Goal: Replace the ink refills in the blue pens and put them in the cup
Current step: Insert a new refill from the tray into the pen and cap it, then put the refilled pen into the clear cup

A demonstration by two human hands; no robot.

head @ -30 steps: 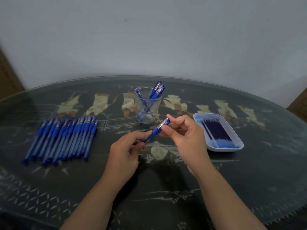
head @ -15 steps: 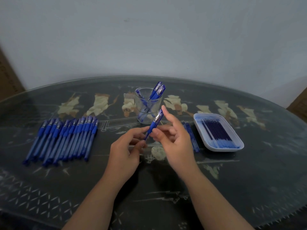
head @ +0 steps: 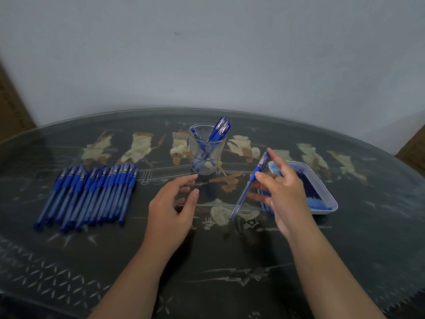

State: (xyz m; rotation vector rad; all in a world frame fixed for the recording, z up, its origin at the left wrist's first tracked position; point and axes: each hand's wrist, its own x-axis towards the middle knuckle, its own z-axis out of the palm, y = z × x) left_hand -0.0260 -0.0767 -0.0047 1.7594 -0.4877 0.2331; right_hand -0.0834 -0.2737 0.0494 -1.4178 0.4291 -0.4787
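The right hand [head: 285,194] pinched a blue pen [head: 246,192] between thumb and fingertips just below its cap. The cap end was tilted up and far, the tip down and near, a grip that seemed meant for carrying the pen to the cup. The left hand [head: 172,208] hovered to its left with fingers loosely spread, grasping nothing. Just beyond the hands stood the clear cup [head: 217,162], with a few pens [head: 219,130], presumably finished, leaning in it. Partly hidden behind the right hand lay some loose refills [head: 264,203], probably spent ones. They sat beside the white tray [head: 323,210] of refills [head: 307,184] at right. At left a row of pens [head: 92,192] lay on the glass-topped table [head: 230,272], likely awaiting their turn.
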